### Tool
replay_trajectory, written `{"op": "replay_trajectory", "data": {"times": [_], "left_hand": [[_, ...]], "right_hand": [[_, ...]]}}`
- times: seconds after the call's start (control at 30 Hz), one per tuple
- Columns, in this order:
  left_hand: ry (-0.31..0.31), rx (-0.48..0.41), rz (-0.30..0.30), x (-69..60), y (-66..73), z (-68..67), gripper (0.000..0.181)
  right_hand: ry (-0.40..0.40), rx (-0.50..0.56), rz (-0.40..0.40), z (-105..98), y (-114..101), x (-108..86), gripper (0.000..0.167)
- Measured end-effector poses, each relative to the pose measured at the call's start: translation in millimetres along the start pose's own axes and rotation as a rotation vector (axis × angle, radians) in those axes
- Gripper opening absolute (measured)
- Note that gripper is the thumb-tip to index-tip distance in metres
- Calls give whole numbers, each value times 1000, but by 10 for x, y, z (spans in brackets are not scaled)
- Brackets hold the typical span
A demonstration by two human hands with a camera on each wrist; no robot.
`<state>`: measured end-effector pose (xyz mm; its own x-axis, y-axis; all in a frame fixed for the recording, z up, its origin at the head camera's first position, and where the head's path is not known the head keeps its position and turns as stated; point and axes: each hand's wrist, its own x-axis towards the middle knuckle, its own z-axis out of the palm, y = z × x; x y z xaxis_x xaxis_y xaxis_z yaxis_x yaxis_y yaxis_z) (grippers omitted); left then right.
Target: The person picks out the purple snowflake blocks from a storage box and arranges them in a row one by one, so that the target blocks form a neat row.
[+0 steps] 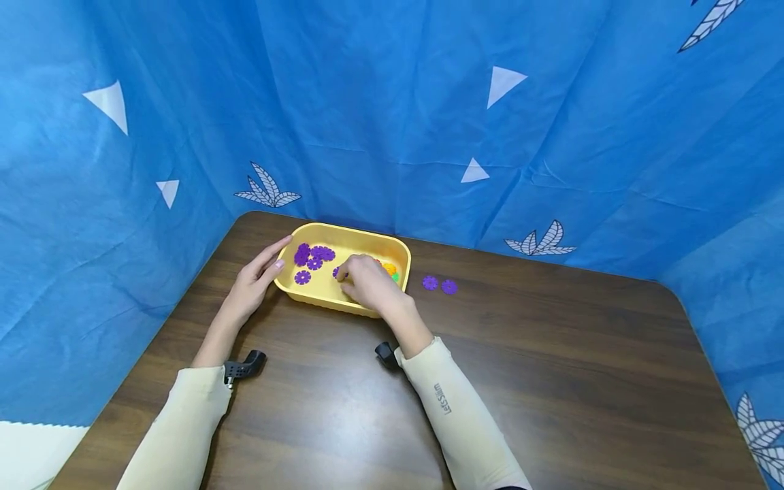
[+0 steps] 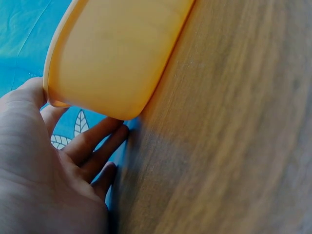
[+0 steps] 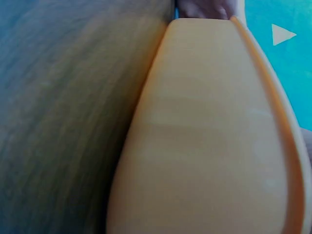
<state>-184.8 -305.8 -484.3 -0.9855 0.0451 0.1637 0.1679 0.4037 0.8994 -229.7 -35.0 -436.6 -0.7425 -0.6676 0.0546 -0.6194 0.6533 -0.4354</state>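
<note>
A yellow plastic basket sits at the back left of the table. My left hand holds its left end, the thumb at the rim and the other fingers against the outer wall. Inside, several purple notched discs lie toward the left. My right hand reaches into the basket with bent fingers. One purple disc shows at its index fingertip; whether it is pinched cannot be told. Orange and green pieces lie partly hidden behind this hand.
Two purple discs lie on the brown wooden table, just right of the basket. A blue patterned curtain hangs behind the table and along its sides. Black wrist mounts stick out from both forearms.
</note>
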Motion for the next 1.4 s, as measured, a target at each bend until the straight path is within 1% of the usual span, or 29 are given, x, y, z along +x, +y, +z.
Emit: {"op": "replay_trajectory", "data": {"times": [0.1,0.17,0.23,0.3,0.4,0.53,0.63,0.77,0.83,0.93,1.03,1.17,1.37,1.4], "left_hand": [[6,-4,8,-2,-7,12,49],[8,-2,14,6,-11,15,49],[8,-1,17,15,-12,17,49],[7,1,17,19,-13,15,49],[3,8,16,8,-27,6,49],[1,13,13,-14,-45,-9,49],[2,6,27,-13,-54,-14,49],[4,-2,63,12,-54,-16,48],[6,-5,67,16,-51,-13,48],[6,-6,58,16,-43,-8,47],[1,6,60,21,-43,-12,48],[-3,18,60,27,-44,-17,48],[0,7,51,17,-35,-11,48],[2,4,51,15,-34,-10,48]], "right_hand": [[36,-4,-17,12,21,-1,29],[41,-11,-22,17,35,4,38],[34,-20,-24,21,45,10,43],[18,-33,-28,27,49,15,41],[1,-48,-55,45,43,19,30],[6,-56,-84,68,32,13,16],[15,-60,-72,79,31,11,10],[17,-82,-65,72,38,27,17],[8,-93,-81,65,42,33,24],[-9,-103,-117,60,53,38,28],[-13,-100,-133,57,55,36,24],[-4,-76,-113,60,58,39,21],[14,-66,-91,67,55,41,24],[20,-56,-90,64,50,43,22]]}}
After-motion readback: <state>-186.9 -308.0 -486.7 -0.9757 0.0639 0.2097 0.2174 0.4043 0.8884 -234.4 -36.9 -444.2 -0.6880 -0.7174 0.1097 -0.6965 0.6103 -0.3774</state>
